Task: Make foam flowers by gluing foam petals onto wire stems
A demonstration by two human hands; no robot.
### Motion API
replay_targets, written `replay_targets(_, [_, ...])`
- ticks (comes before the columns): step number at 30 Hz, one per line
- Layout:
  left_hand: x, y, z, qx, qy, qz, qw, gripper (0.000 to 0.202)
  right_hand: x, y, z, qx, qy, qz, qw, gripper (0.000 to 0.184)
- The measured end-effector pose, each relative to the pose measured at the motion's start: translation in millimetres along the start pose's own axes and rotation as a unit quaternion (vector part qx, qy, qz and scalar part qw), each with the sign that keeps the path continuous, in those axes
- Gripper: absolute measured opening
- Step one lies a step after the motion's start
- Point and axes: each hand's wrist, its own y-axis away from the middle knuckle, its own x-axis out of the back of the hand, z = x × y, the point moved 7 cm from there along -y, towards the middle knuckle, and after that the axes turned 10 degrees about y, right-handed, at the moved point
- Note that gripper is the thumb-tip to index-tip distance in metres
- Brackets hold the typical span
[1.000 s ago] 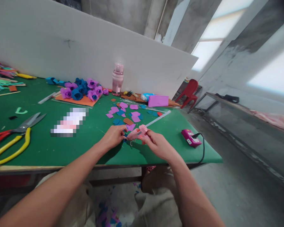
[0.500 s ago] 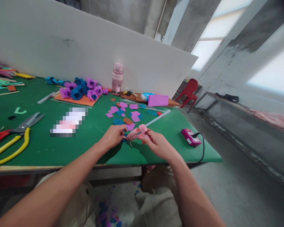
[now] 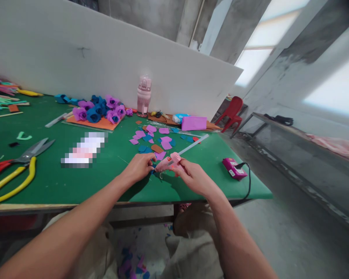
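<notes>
A pale pink plastic hot-glue gun (image 3: 165,164) is just above the front middle of the counter (image 3: 61,186), which has a smooth green top. The right hand (image 3: 193,174) has a closed grip around its handle, and a long translucent glue stick (image 3: 194,144) juts from its rear, slanting up and to the right. The nozzle points left, at the fingertips of the left hand (image 3: 141,166). That hand's grip is pinched on a small dark-blue piece (image 3: 153,169), mostly hidden by the fingers; whether the nozzle touches it I cannot tell.

Just beyond the hands lie loose cut petals, among them purple ones (image 3: 166,143), blue ones (image 3: 142,148) and a brown oval one (image 3: 156,148). To the right, near the counter's end, sits a magenta box (image 3: 232,168) with a black plug and cord (image 3: 250,182).

Farther back, purple and blue flowers (image 3: 94,114) are heaped on an orange sheet (image 3: 75,122). A pink translucent bottle (image 3: 144,95) stands upright near them, and a folded purple sheet (image 3: 194,123) lies farther right. On the left are large metal scissors (image 3: 36,151) with red and yellow handles, beside a pixelated patch that hides what lies there. A tall white board (image 3: 177,81) runs along the back. Beyond the counter stands a red plastic chair (image 3: 233,112); below, purple and blue scraps (image 3: 141,265) litter the floor.
</notes>
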Motion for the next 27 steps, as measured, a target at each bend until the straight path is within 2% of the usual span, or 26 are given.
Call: replay_targets(27, [-1.9, -0.1, -5.0, -0.007, 0.006, 0.004, 1.000, 0.020, 2.1, -0.1, 0.7, -0.003, 0.039, 0.008, 0.999, 0.024])
